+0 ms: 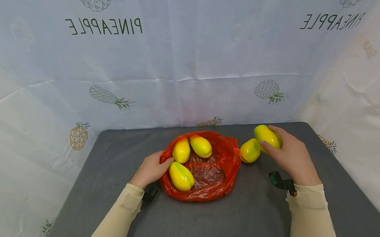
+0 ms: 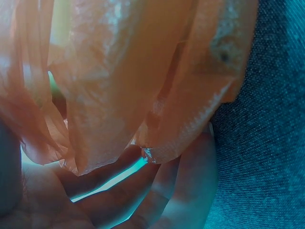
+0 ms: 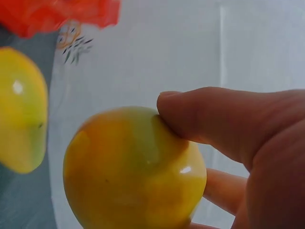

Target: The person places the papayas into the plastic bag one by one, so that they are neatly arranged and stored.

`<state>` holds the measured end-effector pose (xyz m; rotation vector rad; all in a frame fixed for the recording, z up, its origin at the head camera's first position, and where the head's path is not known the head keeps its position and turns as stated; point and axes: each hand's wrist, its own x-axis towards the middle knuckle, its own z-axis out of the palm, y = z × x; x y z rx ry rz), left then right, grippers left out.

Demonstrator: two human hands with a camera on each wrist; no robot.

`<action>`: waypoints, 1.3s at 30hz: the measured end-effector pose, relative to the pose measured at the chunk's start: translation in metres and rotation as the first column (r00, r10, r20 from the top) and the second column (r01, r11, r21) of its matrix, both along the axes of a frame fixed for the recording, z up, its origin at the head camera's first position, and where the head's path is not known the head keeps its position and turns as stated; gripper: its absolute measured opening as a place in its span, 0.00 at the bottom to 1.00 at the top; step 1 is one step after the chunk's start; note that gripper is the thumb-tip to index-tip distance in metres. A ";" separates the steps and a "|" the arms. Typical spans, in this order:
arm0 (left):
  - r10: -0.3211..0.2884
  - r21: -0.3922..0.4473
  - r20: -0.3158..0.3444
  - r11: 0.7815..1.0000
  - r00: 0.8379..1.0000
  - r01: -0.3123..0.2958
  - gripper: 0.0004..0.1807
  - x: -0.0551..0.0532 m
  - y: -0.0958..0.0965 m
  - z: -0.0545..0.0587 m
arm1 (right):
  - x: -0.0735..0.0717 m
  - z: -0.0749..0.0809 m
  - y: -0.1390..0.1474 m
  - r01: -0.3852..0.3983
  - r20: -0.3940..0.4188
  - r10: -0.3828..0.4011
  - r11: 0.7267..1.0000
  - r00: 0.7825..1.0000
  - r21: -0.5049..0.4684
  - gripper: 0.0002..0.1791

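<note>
Your left hand [image 1: 152, 169], left of centre in the frame, grips the rim of the red bag [image 1: 234, 158], thumb over the edge; the hold probably steadies the thin film and keeps its mouth spread. Toward the right of the frame, your right hand [image 1: 287, 153] holds a yellow fruit [image 1: 266, 135] between thumb and fingers, a side grasp that seems suited to its smooth, rounded skin. Three similar fruits [image 1: 181, 176] lie inside the bag, toward its left and top, where their weight presumably helps anchor it. One loose fruit [image 1: 250, 151] rests on the bench [image 1: 211, 220], just beside the bag's right edge, likely within easy reach.
</note>
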<state>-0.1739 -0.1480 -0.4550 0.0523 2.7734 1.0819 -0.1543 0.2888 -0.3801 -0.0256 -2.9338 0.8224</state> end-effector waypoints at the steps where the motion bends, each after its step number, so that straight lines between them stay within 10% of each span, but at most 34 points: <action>1: 0.001 0.000 0.000 1.000 1.000 -0.001 0.24 0.000 0.000 0.000 | 0.002 0.002 -0.003 -0.006 -0.003 0.006 1.000 1.000 -0.003 0.45; 24: 0.002 0.015 0.016 1.000 1.000 -0.002 0.24 -0.001 0.002 0.002 | 0.027 0.032 -0.064 -0.141 -0.069 0.141 0.990 0.988 0.001 0.40; 39: -0.009 -0.001 0.000 1.000 1.000 0.009 0.24 -0.002 -0.001 0.000 | 0.029 0.012 -0.113 -0.292 -0.103 0.288 0.956 0.952 -0.025 0.36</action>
